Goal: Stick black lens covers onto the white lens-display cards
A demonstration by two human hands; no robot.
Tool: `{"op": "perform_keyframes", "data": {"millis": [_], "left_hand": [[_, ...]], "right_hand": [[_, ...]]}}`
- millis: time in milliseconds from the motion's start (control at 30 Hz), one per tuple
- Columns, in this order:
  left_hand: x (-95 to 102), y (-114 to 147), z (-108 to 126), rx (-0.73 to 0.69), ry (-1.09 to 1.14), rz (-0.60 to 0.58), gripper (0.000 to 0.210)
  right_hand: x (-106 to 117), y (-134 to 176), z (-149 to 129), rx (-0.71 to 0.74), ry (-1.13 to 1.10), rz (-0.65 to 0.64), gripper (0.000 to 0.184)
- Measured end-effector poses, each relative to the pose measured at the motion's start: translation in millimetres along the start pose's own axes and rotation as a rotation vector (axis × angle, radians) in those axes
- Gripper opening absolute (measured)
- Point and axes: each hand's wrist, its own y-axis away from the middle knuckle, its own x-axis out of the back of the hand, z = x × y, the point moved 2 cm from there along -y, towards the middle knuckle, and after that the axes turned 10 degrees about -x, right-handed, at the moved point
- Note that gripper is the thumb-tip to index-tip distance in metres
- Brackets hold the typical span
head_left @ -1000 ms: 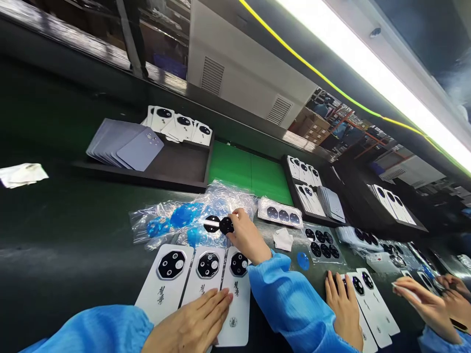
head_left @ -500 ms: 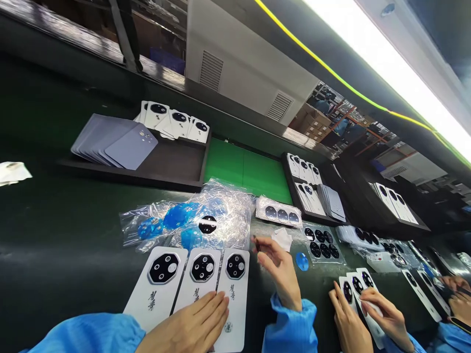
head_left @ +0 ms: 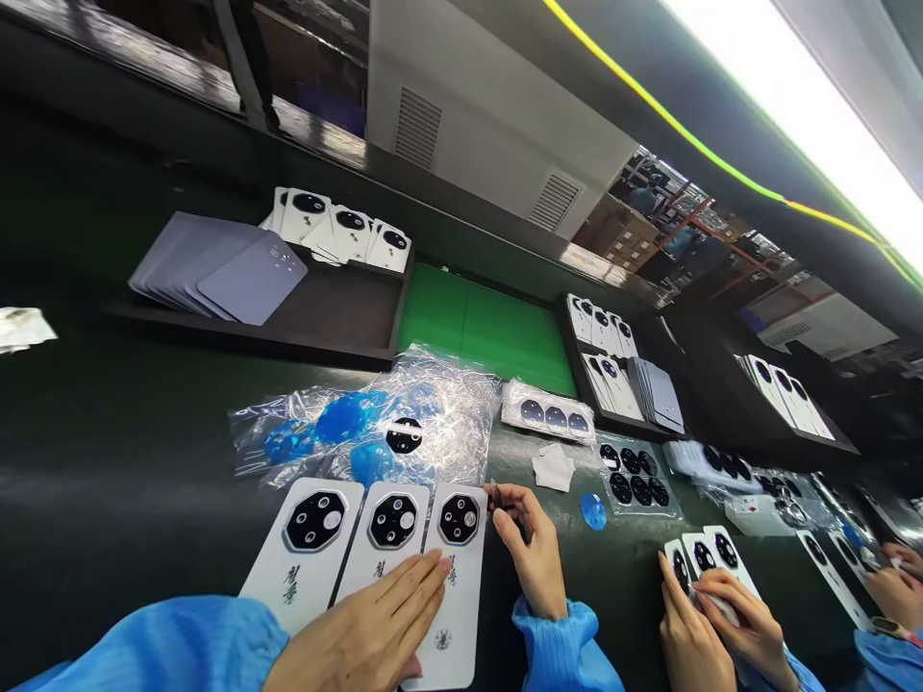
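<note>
Three white phone-back panels lie side by side before me: a left panel (head_left: 261,577), a middle panel (head_left: 364,567) and a right panel (head_left: 461,615). Each carries a black camera plate with ring holes near its top, and dark brush-style characters below. My left hand (head_left: 375,615) rests flat across the middle and right panels, fingers stretched out together. Beside the right panel's upper right edge, my right hand (head_left: 530,543) pinches a small dark piece (head_left: 494,495) between thumb and fingers; its exact kind is too small to make out.
Behind the panels lies crumpled clear plastic (head_left: 461,413) with blue film discs. A bagged strip of camera plates (head_left: 548,413), a white scrap (head_left: 554,468) and a blue disc (head_left: 593,511) are to the right. Black trays (head_left: 338,312) stand behind. A co-worker's hands (head_left: 728,625) handle similar panels.
My right hand has moved left and slightly down, bringing the small dark piece to the right panel's edge. My left hand stays flat on the panels. The view has shifted slightly.
</note>
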Motion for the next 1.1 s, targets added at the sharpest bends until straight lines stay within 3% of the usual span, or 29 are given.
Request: {"op": "perform_keyframes", "data": {"millis": [200,367,567,833,1100], "left_hand": [[-18.9,4.6,7.8,0.112,0.075,0.087,0.040],[-13.6,2.5,1.8,0.043,0.065,0.094,0.038],[-27.3,4.4,-5.9,0.535,0.194,0.106,0.070],[-24.8,-13.0,-16.4,0.685,0.434,0.172,0.069],[-22.5,-18.0,-25.6,0.747,0.567,0.196,0.090]], "right_hand": [[-1.4,3.0,-1.7,-0.021,-0.185,-0.018,0.040],[-2.4,5.8,-4.1,-0.024,-0.325,-0.068,0.046],[1.4,9.6,-0.9,0.051,-0.374,-0.049,0.044],[1.4,14.4,0.3,0.054,-0.414,-0.095,0.043],[0.1,16.2,2.3,0.050,-0.479,-0.107,0.045]]}}
